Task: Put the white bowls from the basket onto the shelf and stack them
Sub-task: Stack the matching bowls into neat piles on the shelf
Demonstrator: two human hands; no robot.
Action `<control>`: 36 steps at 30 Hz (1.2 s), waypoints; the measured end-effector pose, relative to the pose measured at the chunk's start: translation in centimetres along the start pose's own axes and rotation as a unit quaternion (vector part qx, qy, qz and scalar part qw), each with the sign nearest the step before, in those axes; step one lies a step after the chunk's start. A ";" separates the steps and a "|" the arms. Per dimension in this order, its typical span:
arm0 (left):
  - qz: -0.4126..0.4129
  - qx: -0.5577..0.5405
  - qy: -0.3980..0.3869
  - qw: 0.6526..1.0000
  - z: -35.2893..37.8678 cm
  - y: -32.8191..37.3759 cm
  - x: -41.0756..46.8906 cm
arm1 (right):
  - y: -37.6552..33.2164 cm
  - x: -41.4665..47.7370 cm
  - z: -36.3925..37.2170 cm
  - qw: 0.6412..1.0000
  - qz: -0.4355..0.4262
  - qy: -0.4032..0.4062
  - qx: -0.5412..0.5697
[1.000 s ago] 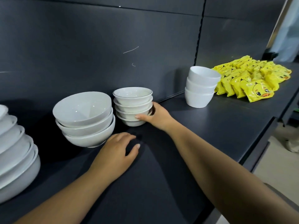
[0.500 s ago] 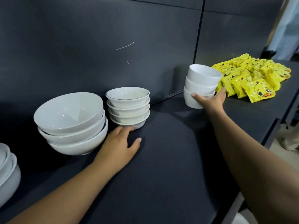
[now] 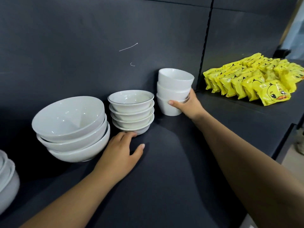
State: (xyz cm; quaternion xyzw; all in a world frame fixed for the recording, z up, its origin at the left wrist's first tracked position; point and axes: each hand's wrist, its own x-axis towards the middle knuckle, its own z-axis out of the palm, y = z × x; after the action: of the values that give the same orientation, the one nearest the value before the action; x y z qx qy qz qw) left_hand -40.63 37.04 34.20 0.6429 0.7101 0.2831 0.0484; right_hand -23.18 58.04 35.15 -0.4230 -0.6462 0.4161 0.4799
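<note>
Three stacks of white bowls stand on the dark shelf (image 3: 172, 170). A stack of three deep white bowls (image 3: 172, 89) sits near the back wall, and my right hand (image 3: 187, 104) grips its lower right side, thumb across the bottom bowl. To its left is a stack of several small rimmed bowls (image 3: 131, 111); the fingertips of my left hand (image 3: 121, 155) touch its base, palm flat on the shelf. Further left stands a stack of three large white bowls (image 3: 70, 127). The basket is not in view.
More white bowls (image 3: 6, 178) are cut off at the left edge. Rows of yellow duck-print snack packets (image 3: 256, 78) lie on the shelf's right section, beyond a vertical joint in the back panel. The shelf's front edge runs down the right side.
My right hand left the small rimmed stack, reached right to the deep bowl stack and slid it left, close to the small stack. My left hand moved up to the small stack's base.
</note>
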 end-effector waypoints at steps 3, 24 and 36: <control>-0.004 -0.005 -0.006 1.000 -0.1 0.1 -0.1 | -0.5 -0.5 0.6 0.998 -0.004 -0.057 0.023; 0.004 -0.023 0.000 1.000 0.1 -0.1 0.2 | -1.6 -1.2 0.7 0.992 -0.010 -0.069 0.104; -0.013 -0.045 -0.007 0.999 0.0 -0.2 0.2 | -1.4 -1.6 1.2 0.997 0.015 0.018 -0.070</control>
State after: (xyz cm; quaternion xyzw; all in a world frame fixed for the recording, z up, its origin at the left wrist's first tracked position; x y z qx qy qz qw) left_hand -40.80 37.24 34.20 0.6330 0.7044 0.3093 0.0860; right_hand -24.25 55.94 35.84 -0.4723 -0.6589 0.3695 0.4542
